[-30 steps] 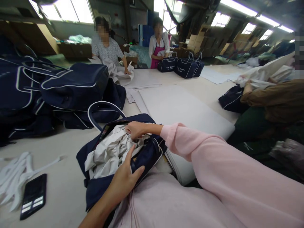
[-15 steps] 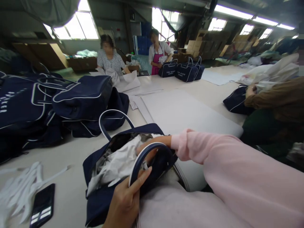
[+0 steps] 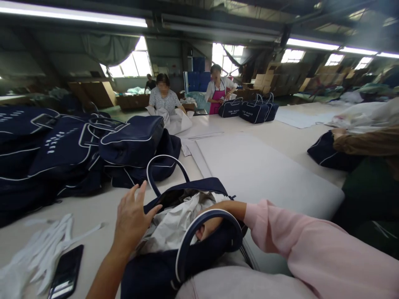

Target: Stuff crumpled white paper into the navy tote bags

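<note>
At far left, a heap of navy bags (image 3: 131,141) slumps on the table, with white straps (image 3: 52,245) and a dark phone (image 3: 67,272) nearer the wearer. Next comes the left hand (image 3: 134,216), fingers spread and grasping nothing, its thumb over the left rim of an open navy bag (image 3: 162,265); whether it touches is unclear. The bag rests at the table's near edge, against the wearer's body, with crumpled white paper (image 3: 176,220) in its mouth. It looks light and soft-walled, likely to sag if pushed; the upright far handle (image 3: 151,180) and piped near handle (image 3: 215,214) seem the firmest holds. The paper should crush easily and could tear, so a broad handful suits it. Rightmost, the right hand (image 3: 210,226) reaches inside behind the near handle, fingers curled; its grip cannot be told.
</note>
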Motion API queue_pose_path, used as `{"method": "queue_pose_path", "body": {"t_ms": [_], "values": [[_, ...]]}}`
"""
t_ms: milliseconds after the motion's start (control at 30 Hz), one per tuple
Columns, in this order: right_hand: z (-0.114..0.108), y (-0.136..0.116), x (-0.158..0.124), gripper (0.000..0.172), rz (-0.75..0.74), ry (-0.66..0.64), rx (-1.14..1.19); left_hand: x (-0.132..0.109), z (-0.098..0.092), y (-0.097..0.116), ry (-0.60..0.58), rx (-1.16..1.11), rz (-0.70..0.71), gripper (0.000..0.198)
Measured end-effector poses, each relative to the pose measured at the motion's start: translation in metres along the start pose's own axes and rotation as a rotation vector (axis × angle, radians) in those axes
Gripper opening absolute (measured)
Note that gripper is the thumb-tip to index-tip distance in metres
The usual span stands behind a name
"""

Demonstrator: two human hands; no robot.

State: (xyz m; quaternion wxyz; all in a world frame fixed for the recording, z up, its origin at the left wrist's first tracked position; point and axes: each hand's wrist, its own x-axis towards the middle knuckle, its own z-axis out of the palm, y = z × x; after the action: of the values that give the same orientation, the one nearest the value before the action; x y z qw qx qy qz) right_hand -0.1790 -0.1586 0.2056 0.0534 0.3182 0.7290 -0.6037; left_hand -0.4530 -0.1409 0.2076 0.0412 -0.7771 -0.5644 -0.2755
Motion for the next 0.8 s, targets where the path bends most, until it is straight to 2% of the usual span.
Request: {"method": "queue_pose_path", "body": {"t_ms": [67, 133, 167, 233, 300, 367, 433, 500, 600, 700, 800], "values": [[-0.003, 0.001, -0.002, 0.008, -0.118, 0.031, 0.198, 0.008, 0.023, -0.015, -0.224, -0.01, -0.028, 0.05], [-0.001, 0.001, -0.003, 0.015, -0.2, 0.247, 0.186, 0.004, 0.041, -0.02, -0.324, -0.034, -0.02, 0.033], [0.002, 0.0, -0.002, 0.02, -0.212, 0.368, 0.069, -0.001, 0.046, -0.018, -0.3, -0.014, 0.011, 0.033], [0.013, -0.001, 0.002, 0.034, -0.235, 0.562, -0.278, -0.014, 0.048, -0.011, -0.172, 0.086, 0.121, 0.038], [0.022, -0.002, 0.013, 0.049, -0.2, 0.646, -0.549, -0.026, 0.04, 0.0, -0.072, 0.184, 0.284, 0.045], [0.025, -0.003, 0.033, 0.055, -0.15, 0.634, -0.617, -0.036, 0.03, 0.012, 0.002, 0.249, 0.434, 0.049], [0.016, -0.002, 0.061, 0.042, -0.157, 0.526, -0.504, -0.042, 0.023, 0.023, 0.04, 0.286, 0.532, 0.05], [0.0, -0.001, 0.092, 0.027, -0.223, 0.356, -0.343, -0.048, 0.022, 0.029, 0.048, 0.341, 0.561, 0.049], [-0.026, 0.004, 0.12, 0.023, -0.268, 0.23, -0.231, -0.057, 0.029, 0.024, 0.064, 0.377, 0.516, 0.049], [-0.037, 0.009, 0.108, 0.018, -0.213, 0.178, -0.053, -0.067, 0.034, 0.007, 0.143, 0.245, 0.466, 0.058], [-0.035, 0.013, 0.056, 0.028, -0.18, 0.096, 0.23, -0.078, 0.032, -0.004, 0.194, 0.074, 0.474, 0.067]]}}
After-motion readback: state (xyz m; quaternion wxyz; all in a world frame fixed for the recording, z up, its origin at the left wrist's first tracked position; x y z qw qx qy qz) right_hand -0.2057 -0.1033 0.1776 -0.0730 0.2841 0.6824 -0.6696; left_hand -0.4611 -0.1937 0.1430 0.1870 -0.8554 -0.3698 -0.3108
